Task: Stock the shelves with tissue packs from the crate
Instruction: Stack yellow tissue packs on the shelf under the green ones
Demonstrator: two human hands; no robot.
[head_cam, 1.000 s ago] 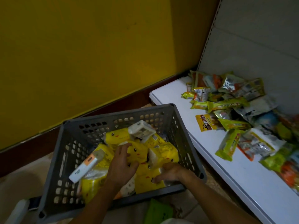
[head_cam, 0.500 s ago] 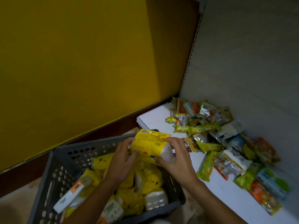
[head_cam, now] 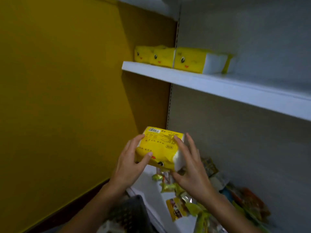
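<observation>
A yellow tissue pack (head_cam: pixel 159 145) with a barcode and a cartoon face hangs in the air between both my hands, below the middle shelf (head_cam: pixel 218 84). My left hand (head_cam: pixel 129 167) grips its left side, thumb across the front. My right hand (head_cam: pixel 190 169) holds its right end, fingers spread along the white side. Three matching yellow tissue packs (head_cam: pixel 171 58) stand in a row at the left end of that shelf. Only a corner of the grey crate (head_cam: pixel 133 212) shows at the bottom.
The bottom shelf (head_cam: pixel 151 190) carries a heap of snack packets (head_cam: pixel 202 204) on its right part. A yellow wall (head_cam: pixel 58 98) closes the left side. The grey back panel (head_cam: pixel 244 39) rises behind the shelves, and another shelf edge (head_cam: pixel 151 4) shows at the top.
Both hands went into the crate, took hold of one yellow pack and lifted it up. The view tilted upward, so the middle shelf with its packs came into sight.
</observation>
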